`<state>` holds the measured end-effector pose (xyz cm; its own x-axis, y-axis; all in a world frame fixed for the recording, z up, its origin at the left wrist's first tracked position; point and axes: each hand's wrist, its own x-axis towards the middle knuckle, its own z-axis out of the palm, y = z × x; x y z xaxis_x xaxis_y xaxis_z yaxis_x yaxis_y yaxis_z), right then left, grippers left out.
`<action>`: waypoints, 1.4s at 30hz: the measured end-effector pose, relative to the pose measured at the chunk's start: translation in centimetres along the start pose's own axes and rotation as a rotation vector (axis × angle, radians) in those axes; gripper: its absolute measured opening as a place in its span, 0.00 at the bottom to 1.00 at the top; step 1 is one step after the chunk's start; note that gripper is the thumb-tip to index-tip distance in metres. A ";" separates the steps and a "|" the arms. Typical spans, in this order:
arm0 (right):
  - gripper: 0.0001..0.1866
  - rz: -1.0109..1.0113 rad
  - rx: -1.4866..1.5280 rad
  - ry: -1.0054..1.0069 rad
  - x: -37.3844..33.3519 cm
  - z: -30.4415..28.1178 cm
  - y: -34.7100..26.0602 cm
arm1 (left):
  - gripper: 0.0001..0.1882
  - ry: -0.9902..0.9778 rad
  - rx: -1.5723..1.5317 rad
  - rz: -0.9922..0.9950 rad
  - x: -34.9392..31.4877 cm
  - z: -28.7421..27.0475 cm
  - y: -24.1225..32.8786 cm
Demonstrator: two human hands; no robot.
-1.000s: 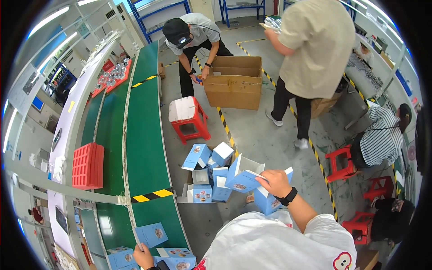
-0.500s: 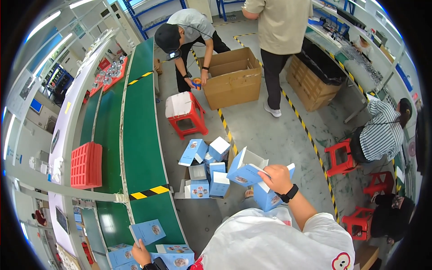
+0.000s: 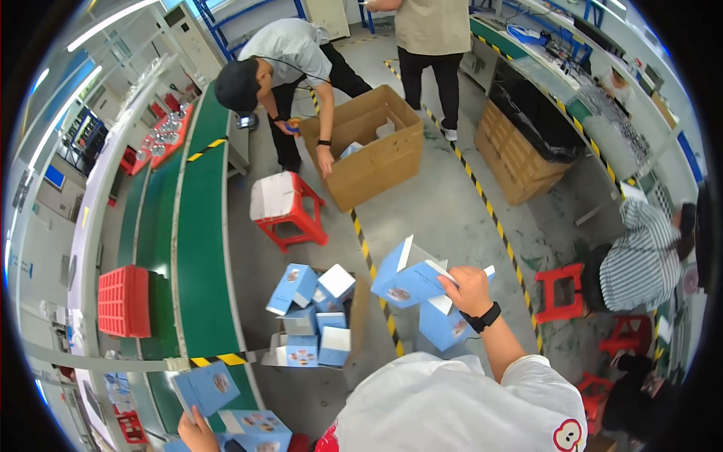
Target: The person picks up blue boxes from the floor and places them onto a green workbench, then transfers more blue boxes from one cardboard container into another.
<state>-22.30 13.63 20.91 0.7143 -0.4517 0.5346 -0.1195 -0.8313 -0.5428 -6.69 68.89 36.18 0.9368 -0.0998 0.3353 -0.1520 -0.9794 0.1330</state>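
My right hand [image 3: 471, 290], with a black band at the wrist, is closed on the edge of a light blue cardboard box [image 3: 407, 280] whose white flaps stand up. A second blue box [image 3: 444, 325] hangs just below it; how it is held is hidden. At the lower left my left hand [image 3: 197, 432] pinches the lower edge of another blue box [image 3: 209, 388], tilted over the green conveyor. Next to that hand lies a further blue box [image 3: 260, 431] with small printed pictures. On the floor ahead, several blue boxes [image 3: 301, 290] are piled in an open carton [image 3: 357, 316].
A green conveyor [image 3: 203, 256] runs along the left, with red crates [image 3: 124, 301] on it. Beyond the pile stand a red stool [image 3: 301, 226] and a large carton [image 3: 380, 166], where a co-worker [image 3: 286, 60] bends. Seated people and red stools [image 3: 559, 292] are at right.
The view has shifted, and both hands keep hold of their boxes. The bending co-worker's hand now reaches at the large carton, whose inside shows more. The standing person has stepped farther off.
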 end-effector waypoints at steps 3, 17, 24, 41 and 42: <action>0.13 -0.004 -0.017 -0.035 4.0 -2.9 5.4 | 0.17 -0.085 0.072 0.043 3.3 3.2 9.5; 0.17 -0.094 -0.071 0.110 29.4 -2.7 24.5 | 0.17 -0.328 -0.345 0.203 20.8 21.2 37.7; 0.15 -0.173 -0.012 0.098 47.7 5.4 30.4 | 0.17 -0.377 -0.276 0.236 31.8 28.9 46.5; 0.09 -0.563 0.399 -0.172 67.7 30.3 40.8 | 0.11 -0.206 -0.180 -0.246 33.7 30.8 61.4; 0.09 -0.593 0.408 -0.215 68.0 31.2 40.4 | 0.12 -0.220 -0.149 -0.324 32.6 30.5 61.5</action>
<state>43.01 -40.58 15.13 0.7032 0.1431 0.6964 0.5628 -0.7106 -0.4223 24.06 0.02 26.87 0.9861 0.1587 0.0487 0.1333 -0.9317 0.3379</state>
